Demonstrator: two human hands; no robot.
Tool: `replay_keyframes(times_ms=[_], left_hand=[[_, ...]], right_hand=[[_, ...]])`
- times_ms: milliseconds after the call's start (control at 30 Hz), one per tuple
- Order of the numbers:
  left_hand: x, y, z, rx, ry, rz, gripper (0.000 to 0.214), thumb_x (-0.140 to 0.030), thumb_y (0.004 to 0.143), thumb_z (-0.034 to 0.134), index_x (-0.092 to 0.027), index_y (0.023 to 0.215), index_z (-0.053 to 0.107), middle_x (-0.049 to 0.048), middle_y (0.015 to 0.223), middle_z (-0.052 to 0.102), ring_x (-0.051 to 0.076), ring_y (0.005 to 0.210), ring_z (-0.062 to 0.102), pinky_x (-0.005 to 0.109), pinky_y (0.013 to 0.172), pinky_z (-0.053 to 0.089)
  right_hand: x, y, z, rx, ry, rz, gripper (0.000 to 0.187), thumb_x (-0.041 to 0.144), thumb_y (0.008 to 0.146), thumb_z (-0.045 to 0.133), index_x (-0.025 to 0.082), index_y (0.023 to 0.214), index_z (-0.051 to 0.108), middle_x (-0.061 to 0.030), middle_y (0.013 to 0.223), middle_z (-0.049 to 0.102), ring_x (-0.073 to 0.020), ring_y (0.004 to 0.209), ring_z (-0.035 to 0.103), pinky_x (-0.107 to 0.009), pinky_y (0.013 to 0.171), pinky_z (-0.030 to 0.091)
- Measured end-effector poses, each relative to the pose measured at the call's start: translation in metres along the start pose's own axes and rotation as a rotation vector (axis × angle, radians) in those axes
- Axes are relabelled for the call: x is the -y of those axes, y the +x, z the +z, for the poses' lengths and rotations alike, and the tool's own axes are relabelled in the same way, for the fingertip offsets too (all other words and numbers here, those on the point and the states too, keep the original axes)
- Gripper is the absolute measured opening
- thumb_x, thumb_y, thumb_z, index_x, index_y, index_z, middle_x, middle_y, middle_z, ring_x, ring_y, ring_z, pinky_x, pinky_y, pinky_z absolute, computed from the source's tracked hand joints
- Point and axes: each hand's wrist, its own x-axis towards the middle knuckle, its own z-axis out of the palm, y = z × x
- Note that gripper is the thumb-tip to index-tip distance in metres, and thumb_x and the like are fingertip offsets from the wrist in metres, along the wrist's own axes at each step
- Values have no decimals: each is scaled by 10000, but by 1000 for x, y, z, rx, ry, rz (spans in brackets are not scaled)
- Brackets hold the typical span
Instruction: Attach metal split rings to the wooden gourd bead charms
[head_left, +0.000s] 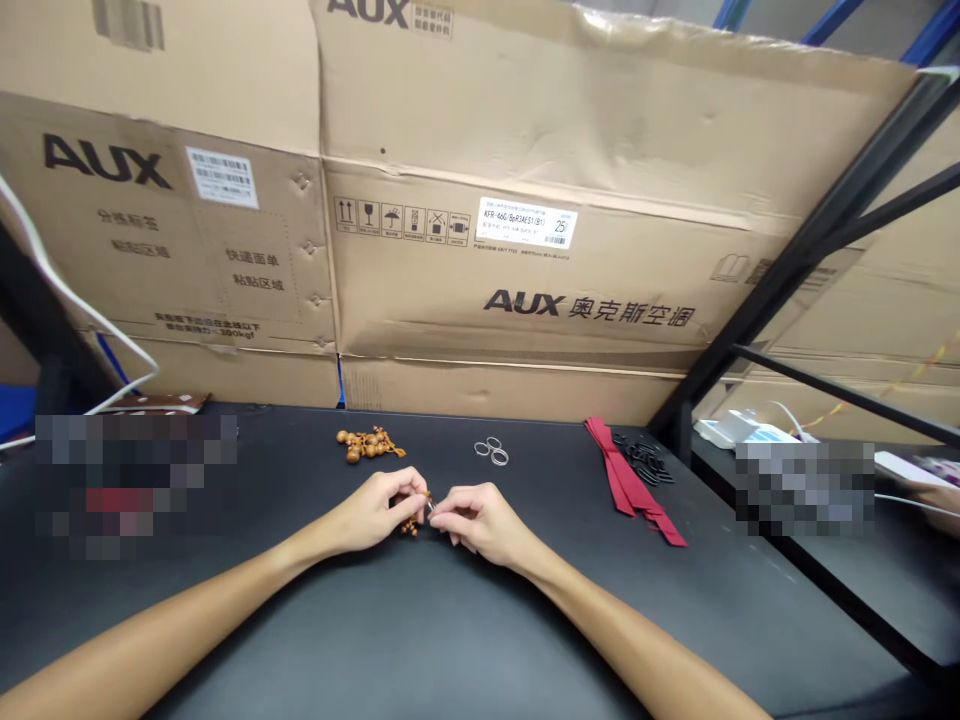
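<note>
My left hand [379, 510] and my right hand [480, 518] meet at the middle of the black table [450, 630], fingers pinched together. Between them is a small brown wooden bead charm [411, 524], held by my left fingers. My right fingertips pinch something small and silvery at its top, perhaps a ring. A pile of similar wooden bead charms [367, 444] lies farther back to the left. Three metal key rings [492, 450] lie behind my right hand.
Red ribbons [630, 482] and small black pieces [643, 460] lie at the right of the table. Large AUX cardboard boxes [525, 250] stand along the far edge. A black metal shelf frame [810, 240] rises at the right; another person's hand [937, 500] shows at the far right.
</note>
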Motion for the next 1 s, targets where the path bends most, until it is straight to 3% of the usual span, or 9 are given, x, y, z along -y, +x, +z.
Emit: replay_keyframes(times_ms=[333, 500, 633, 833, 1000], left_hand=[[-7, -5, 5, -10, 162, 95, 176, -304, 923, 452, -174, 829, 526, -15, 645, 618, 111, 563, 556, 214, 575, 415], [-3, -2, 1, 1, 54, 25, 219, -340, 929, 437, -169, 826, 528, -5, 689, 615, 121, 615, 561, 236, 618, 433], [-1, -1, -2, 14, -10, -4, 249, -375, 927, 439, -164, 830, 528, 4, 716, 611, 125, 637, 550, 254, 646, 442], [0, 0, -1, 36, -80, -26, 231, -374, 908, 477, -161, 841, 536, 0, 696, 615, 125, 627, 549, 254, 643, 451], [1, 1, -2, 49, -72, -31, 259, -401, 901, 486, -160, 833, 554, -3, 676, 609, 124, 614, 552, 251, 634, 457]], right_hand=[[-6, 2, 2, -48, -52, 31, 277, 398, 830, 620, 143, 762, 703, 14, 582, 567, -81, 476, 461, -202, 487, 383], [-7, 4, 0, -94, -170, -116, 200, 377, 779, 700, 181, 809, 728, 5, 717, 558, -96, 595, 485, -218, 576, 410], [-7, 4, -2, -59, -289, -214, 188, 371, 799, 689, 211, 893, 720, -12, 856, 534, -100, 653, 501, -220, 600, 436], [-4, 2, 0, -50, -456, -383, 130, 312, 841, 650, 220, 919, 698, -43, 971, 548, -150, 858, 562, -281, 815, 473], [-5, 2, 1, -87, -684, -449, 167, 352, 886, 580, 227, 919, 687, -77, 992, 577, -183, 893, 547, -291, 764, 482]])
